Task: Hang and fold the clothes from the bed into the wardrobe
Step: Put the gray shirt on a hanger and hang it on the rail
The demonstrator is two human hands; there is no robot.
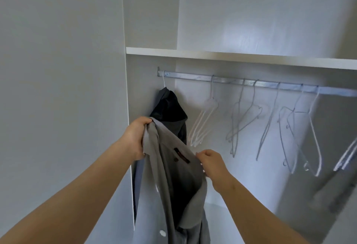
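Left hand [135,137] grips grey shirt [173,176] at shoulder | right hand [212,163] pinches collar, spreading it, seemingly for a hanger [202,122] | rail [193,77] above

Left hand [135,137]: bare. Left forearm [83,191]: bare over its whole visible length, from the wrist to the frame edge. Right hand [214,164]: bare; nails [202,165] short and glossy, catching the light. Right forearm [257,211]: bare over its whole visible length, with one small darker mark on the upper surface just behind the wrist. Finer surface detail is blurred.
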